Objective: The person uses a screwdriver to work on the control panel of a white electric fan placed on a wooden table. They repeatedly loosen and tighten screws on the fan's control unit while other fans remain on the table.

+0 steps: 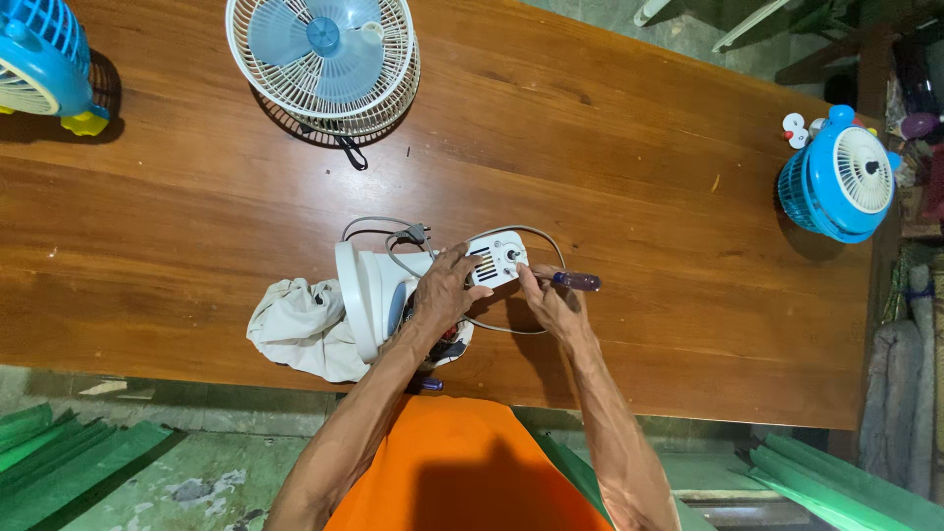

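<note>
A white fan motor housing [498, 258] with vent slots and a shaft lies on its side on the wooden table [639, 177], joined to a round white base [358, 295]. My left hand [444, 288] grips the housing from the left. My right hand [551, 303] holds a screwdriver with a purple handle [575, 281], its tip at the housing's right side. A grey power cord [388, 231] with a plug loops behind and around the housing.
A crumpled white cloth [295, 329] lies left of the base. A white-caged fan with blue blades [324, 59] stands at the far edge, a blue fan [39, 64] at top left, another blue fan [841, 177] at right. Green sheets [59, 442] lie on the floor.
</note>
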